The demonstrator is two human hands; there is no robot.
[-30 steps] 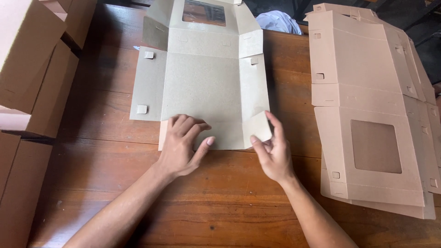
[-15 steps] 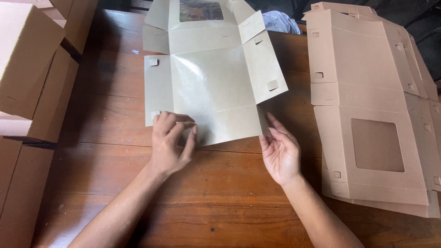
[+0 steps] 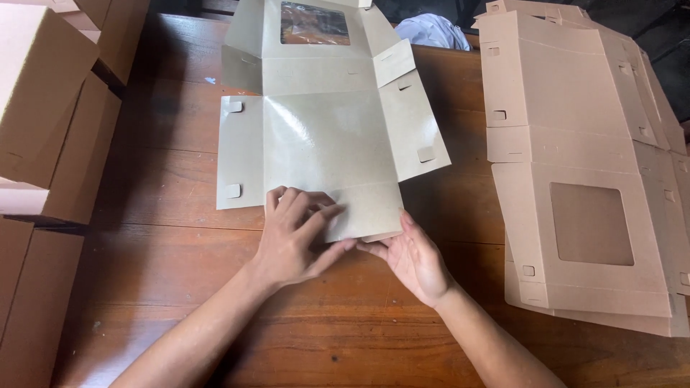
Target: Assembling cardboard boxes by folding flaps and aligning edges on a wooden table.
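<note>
While the brown wooden table [image 3: 180, 287] was flanked by a stack of flat tan window-box blanks [image 3: 589, 165], an unfolded grey-brown cardboard box blank [image 3: 323, 144] was laid at its centre; its near flap was pressed by the spread left hand [image 3: 295, 237] and lifted from beneath by the open right hand [image 3: 413, 259].

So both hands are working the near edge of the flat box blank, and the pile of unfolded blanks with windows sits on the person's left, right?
Not quite. The head view shows the pile of unfolded blanks on the person's right, not left. The rest holds: the left hand and right hand are both at the near edge of the flat box blank on the wooden table.
</note>
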